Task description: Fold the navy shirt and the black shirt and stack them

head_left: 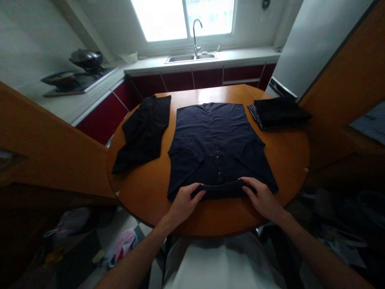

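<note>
White clothing (221, 261) covers the person's lap, on the near side of the navy shirt (213, 128). Wooden tabletop (228, 222) extends beyond the shirt on all sides. The shirt lies spread across the middle, with what appear to be its sleeves laid inward. Step in hand, as judged: lifting or turning the shirt's near edge.

Left of the shirt, well spread, is a black garment (144, 132). Beyond the shirt's far edge is a double-basin sink (180, 58); basin contents cannot be made out. To the shirt's far right, just beside it, is a dark folded stack (281, 112). Beyond and left of the shirt are a dark pot (86, 59), seemingly covered, and a shallow pan (60, 80), contents indistinct.

At the shirt's near edge, the left hand (186, 197) and right hand (262, 196) are partly closed, each pinching one end of a raised band (222, 187) between thumb and fingers. Advancing this step calls for equal tension and a level edge. Two small buttons (219, 173) show just above the band.
</note>
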A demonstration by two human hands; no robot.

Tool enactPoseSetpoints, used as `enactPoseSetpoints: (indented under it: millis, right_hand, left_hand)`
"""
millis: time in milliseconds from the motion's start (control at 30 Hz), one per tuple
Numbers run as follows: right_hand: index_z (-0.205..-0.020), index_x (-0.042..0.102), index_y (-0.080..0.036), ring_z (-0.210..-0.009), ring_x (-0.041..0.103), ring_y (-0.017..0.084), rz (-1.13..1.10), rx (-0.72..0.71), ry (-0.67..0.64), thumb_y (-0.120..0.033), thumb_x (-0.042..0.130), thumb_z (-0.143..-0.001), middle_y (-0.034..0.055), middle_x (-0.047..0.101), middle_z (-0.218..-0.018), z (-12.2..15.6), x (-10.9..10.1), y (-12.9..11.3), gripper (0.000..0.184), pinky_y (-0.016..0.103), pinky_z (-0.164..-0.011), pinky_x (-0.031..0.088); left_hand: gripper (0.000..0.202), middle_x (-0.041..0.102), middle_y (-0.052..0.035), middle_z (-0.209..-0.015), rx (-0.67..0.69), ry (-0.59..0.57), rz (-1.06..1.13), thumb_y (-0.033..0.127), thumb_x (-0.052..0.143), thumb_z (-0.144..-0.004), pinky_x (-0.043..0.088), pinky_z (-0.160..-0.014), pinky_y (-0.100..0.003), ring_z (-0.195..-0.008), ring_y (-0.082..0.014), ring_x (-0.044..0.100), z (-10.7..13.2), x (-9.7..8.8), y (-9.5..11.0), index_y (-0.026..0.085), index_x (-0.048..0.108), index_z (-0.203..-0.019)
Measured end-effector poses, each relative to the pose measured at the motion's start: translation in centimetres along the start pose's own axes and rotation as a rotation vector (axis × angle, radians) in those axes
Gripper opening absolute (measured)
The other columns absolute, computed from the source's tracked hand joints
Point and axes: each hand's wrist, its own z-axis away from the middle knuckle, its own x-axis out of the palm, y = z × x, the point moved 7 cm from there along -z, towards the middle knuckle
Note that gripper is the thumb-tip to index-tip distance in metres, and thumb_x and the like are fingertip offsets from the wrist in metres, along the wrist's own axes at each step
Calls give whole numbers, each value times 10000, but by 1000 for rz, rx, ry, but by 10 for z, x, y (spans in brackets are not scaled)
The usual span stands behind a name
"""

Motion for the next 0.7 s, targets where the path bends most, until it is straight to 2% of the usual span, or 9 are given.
enactPoseSetpoints:
  millis: [67,167,233,333,433,500,567,633,700]
  right_hand:
    - [-1253,641,-214,-1116,660,265,28,11,14,-325,476,-996,100,707,-1195,-3,3,3,325,442,-987,528]
    - [-1275,643,-207,-978,694,249,110,34,35,-324,502,-982,90,735,-1083,-6,5,5,346,406,-892,558]
    - [-1228,668,-203,-890,699,241,172,49,57,-336,526,-973,81,740,-996,-8,5,5,321,389,-841,560]
    - [-1149,695,-191,-827,691,233,240,48,96,-359,538,-977,79,733,-933,-9,3,3,287,371,-793,547]
    - [-1083,705,-183,-796,673,230,314,31,153,-381,537,-985,78,720,-893,-10,-2,0,277,367,-763,528]
    - [-1036,709,-179,-801,657,239,390,11,179,-376,526,-992,86,713,-883,-9,-3,-5,273,382,-774,515]
    - [-1059,707,-177,-871,646,260,460,-6,233,-349,497,-1001,109,712,-946,-7,-4,-15,278,415,-825,505]
    - [-1198,674,-180,-1032,629,284,481,-38,313,-303,453,-1012,137,695,-1109,-1,-1,-29,314,455,-919,489]
    - [-1399,558,-194,-1257,549,290,468,-112,327,-243,403,-1018,148,618,-1334,3,12,-48,414,488,-1045,438]
  left_hand:
    - [256,749,-31,-1006,-18,42,-16,328,528,-983,527,-838,-283,-923,-204,691,-2,0,-2,185,718,-1079]
    - [344,746,-61,-1083,-66,108,-109,303,526,-973,527,-859,-296,-946,-218,702,-4,-1,-6,179,677,-1255]
    - [406,751,-62,-977,-120,126,-218,309,548,-965,529,-773,-294,-827,-214,703,-4,-1,-10,178,640,-1338]
    - [418,709,-28,-796,-162,136,-309,317,571,-967,499,-660,-274,-688,-191,664,-5,-1,-12,187,629,-1360]
    - [378,700,-21,-822,-135,140,-314,318,573,-978,510,-674,-272,-713,-184,668,-5,-2,-11,201,639,-1332]
    - [361,707,-51,-936,-72,164,-369,323,554,-992,539,-753,-302,-821,-204,682,-4,-4,-3,197,637,-1319]
    - [396,684,-106,-1123,32,220,-473,304,519,-1004,540,-900,-370,-1025,-247,664,-1,-6,12,179,587,-1374]
    - [474,587,-148,-1358,163,230,-579,255,473,-1014,458,-1078,-447,-1282,-280,548,3,-1,31,164,472,-1478]
    - [545,429,-140,-1547,290,144,-657,216,436,-1015,316,-1206,-481,-1467,-274,352,4,16,46,154,353,-1550]
